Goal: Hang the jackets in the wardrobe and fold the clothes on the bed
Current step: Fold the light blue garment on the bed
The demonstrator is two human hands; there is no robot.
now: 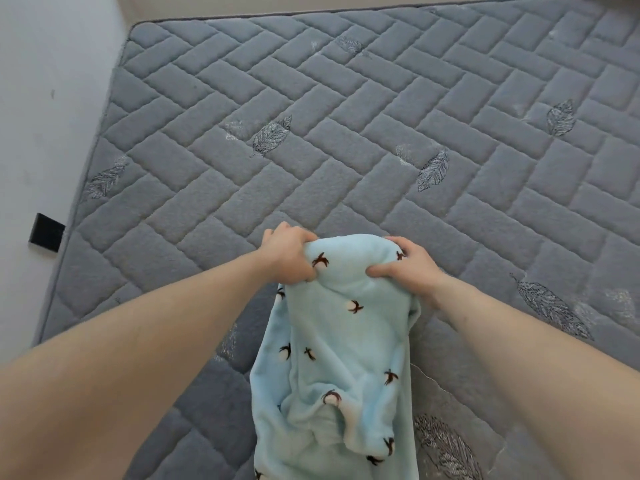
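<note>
We hold a pale blue fleece garment (343, 358) over the bed (311, 133), with both hands clamped on its top edge. Our left hand (289, 252) bunches the fabric at one corner of that edge, fingers curled round it; our right hand (407, 268) pinches the other corner, thumb on the near face. The 2 hands sit level and close together, so the top edge bows between them. From there the garment hangs back toward us, its long axis running from the hands down to our body. We judge that laying it flat means swinging it forward onto the bed beyond the hands
</note>
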